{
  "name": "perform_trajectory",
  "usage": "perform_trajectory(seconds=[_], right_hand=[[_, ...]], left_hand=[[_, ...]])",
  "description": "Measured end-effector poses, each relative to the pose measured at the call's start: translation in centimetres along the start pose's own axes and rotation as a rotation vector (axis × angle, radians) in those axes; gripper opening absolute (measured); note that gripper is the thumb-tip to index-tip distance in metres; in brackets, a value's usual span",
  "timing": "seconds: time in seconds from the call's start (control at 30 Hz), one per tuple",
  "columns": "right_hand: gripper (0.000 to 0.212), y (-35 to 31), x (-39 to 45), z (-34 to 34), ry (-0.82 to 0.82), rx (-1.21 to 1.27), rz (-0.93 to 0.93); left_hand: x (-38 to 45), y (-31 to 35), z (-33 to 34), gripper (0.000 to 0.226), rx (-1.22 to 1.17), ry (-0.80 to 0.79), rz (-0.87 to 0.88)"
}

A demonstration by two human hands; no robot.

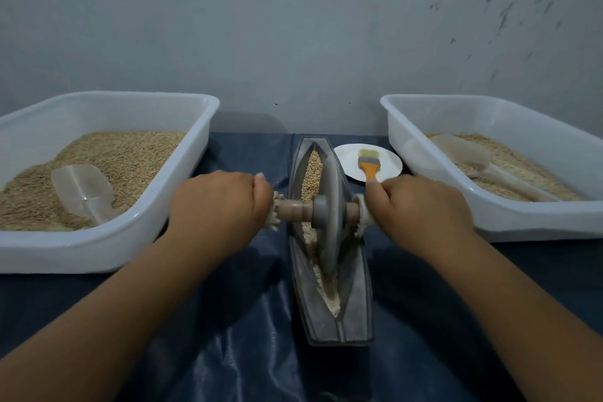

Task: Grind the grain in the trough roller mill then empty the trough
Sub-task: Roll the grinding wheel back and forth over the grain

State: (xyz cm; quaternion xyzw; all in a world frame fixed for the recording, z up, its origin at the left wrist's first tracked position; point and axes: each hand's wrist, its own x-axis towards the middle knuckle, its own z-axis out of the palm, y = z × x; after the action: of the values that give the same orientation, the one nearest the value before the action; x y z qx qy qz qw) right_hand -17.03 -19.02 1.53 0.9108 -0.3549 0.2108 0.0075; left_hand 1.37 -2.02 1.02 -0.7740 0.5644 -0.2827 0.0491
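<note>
Left hand [218, 206], right hand [414, 206] each curled tight round axle [293, 209] ends. Risk: uneven push tilts wheel [329, 222], grain [311, 173] spills over trough [355, 303] edge.

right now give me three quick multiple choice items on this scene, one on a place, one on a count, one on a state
1. Where does the orange brush lie?
A. on the white plate
B. in the left tub
C. in the trough

2. How many white tubs hold grain?
A. one
B. two
C. three

3. What are the hands doing?
A. both grip the roller's axle
B. both rest flat on the cloth
C. one holds a scoop

Answers:
1 A, the brush sits on the plate beside the trough.
2 B, left tub and right tub.
3 A, left hand and right hand curl round the axle ends.
</note>
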Motion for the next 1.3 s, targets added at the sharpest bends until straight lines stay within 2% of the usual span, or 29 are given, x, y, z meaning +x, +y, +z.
perform_trajectory(seconds=[0.07, 0.13, 0.3, 0.4, 0.43, 0.47, 0.57, 0.63, 0.77, 0.87, 1.0, 1.07, 1.17, 1.23, 1.27, 1.3], right_hand=[[0.051, 0.1, 2.5, 1.1, 0.000, -0.038, 0.027], [0.047, 0.1, 4.8, 1.9, -0.016, -0.037, 0.055], [0.042, 0.0, 5.9, 1.8, -0.090, -0.026, 0.071], [0.043, 0.1, 2.9, 0.3, -0.157, -0.050, 0.027], [0.046, 0.1, 1.6, -0.3, -0.160, -0.055, 0.009], [0.049, 0.0, 0.4, -1.0, -0.151, -0.050, -0.009], [0.056, -0.1, -2.2, -2.2, -0.107, -0.028, -0.041], [0.058, 0.1, -2.4, -2.0, -0.087, -0.020, -0.036], [0.057, 0.1, -0.4, 0.0, -0.011, 0.001, 0.020], [0.051, 0.0, 2.8, 1.9, 0.058, -0.038, 0.042], [0.044, 0.0, 6.1, 2.3, 0.031, -0.073, 0.040], [0.040, 0.1, 5.8, 2.1, -0.006, -0.106, -0.016], [0.047, 0.3, 3.1, 1.0, -0.038, -0.038, -0.036], [0.051, 0.3, 0.8, -0.1, -0.057, -0.024, -0.057], [0.053, 0.4, -0.3, -0.8, -0.053, -0.025, -0.065], [0.055, 0.4, -1.3, -1.3, -0.036, -0.035, -0.076]], left_hand=[[2.0, -0.8, 1.4, 0.043, 0.138, -0.100, -0.010], [3.9, -1.1, 1.7, 0.049, 0.164, -0.127, -0.050], [4.8, -1.3, 1.7, 0.048, 0.134, -0.178, -0.060], [2.3, -0.5, 0.5, 0.029, 0.105, -0.214, -0.067], [1.3, -0.4, 0.1, 0.020, 0.012, -0.174, -0.120], [0.2, -0.3, -0.4, 0.025, -0.094, -0.115, -0.179], [-1.9, 0.3, -1.7, 0.036, -0.169, 0.122, -0.093], [-2.3, 0.3, -2.1, 0.043, -0.181, 0.092, -0.110], [0.1, -0.2, 0.1, 0.062, 0.072, 0.010, 0.051], [3.2, -1.0, 2.3, 0.041, 0.208, -0.068, 0.007], [5.7, -1.5, 3.0, 0.047, 0.132, -0.139, -0.097], [4.9, -1.3, 2.5, 0.051, 0.130, -0.128, -0.076], [1.5, -0.5, 1.2, 0.053, 0.137, -0.135, -0.040], [-0.6, -0.2, 0.1, 0.037, 0.126, -0.066, -0.002], [-1.5, -0.1, -0.7, 0.022, 0.073, 0.004, -0.009], [-2.1, 0.1, -1.4, 0.016, -0.031, 0.068, -0.033]])
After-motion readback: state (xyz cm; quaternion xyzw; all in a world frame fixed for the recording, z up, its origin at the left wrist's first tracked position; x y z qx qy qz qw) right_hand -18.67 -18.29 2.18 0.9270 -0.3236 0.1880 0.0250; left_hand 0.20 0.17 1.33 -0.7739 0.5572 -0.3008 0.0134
